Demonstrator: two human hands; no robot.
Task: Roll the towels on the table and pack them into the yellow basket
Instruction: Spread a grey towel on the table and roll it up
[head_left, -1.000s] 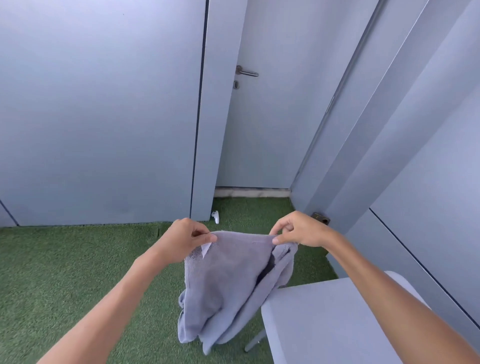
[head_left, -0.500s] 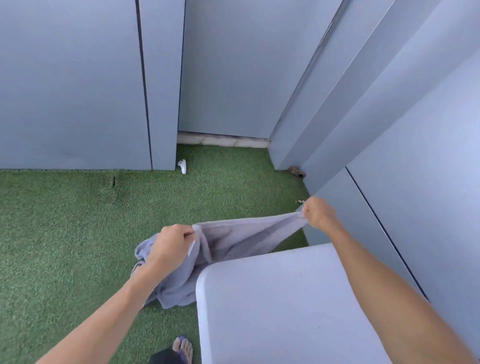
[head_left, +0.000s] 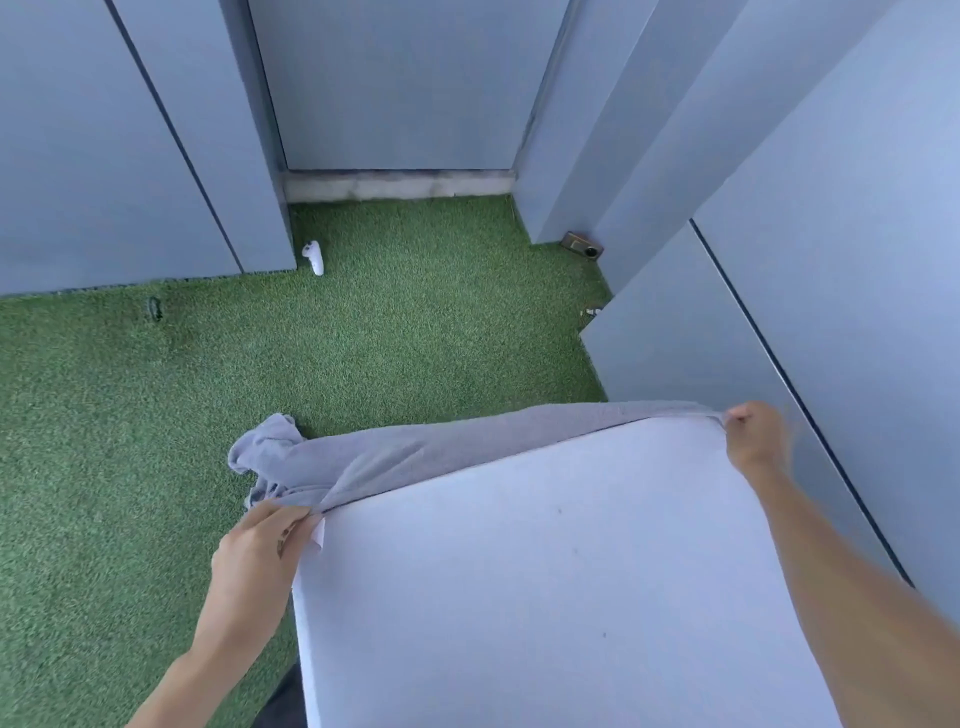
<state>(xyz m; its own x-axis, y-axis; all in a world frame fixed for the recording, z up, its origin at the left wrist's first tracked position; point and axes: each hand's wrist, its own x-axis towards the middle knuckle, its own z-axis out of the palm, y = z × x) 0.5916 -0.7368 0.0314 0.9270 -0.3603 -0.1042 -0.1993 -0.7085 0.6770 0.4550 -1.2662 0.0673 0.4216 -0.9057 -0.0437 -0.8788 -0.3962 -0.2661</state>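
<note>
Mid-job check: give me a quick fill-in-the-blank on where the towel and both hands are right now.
The grey towel is stretched along the far edge of the white ____.
The left hand pinches the towel at the table's near-left ____.
The towel's loose end hangs over the green ____.
The right hand ____ the towel's other end.

Missing words: table; corner; grass; grips

I can read no text, number, brand or sign anywhere in my view. The only candidate is the small white fabric tag (head_left: 318, 535) hanging from the grey terry towel's (head_left: 415, 452) corner at the white tabletop's (head_left: 545, 597) left edge, and from here its face looks blank or too blurred to read.
</note>
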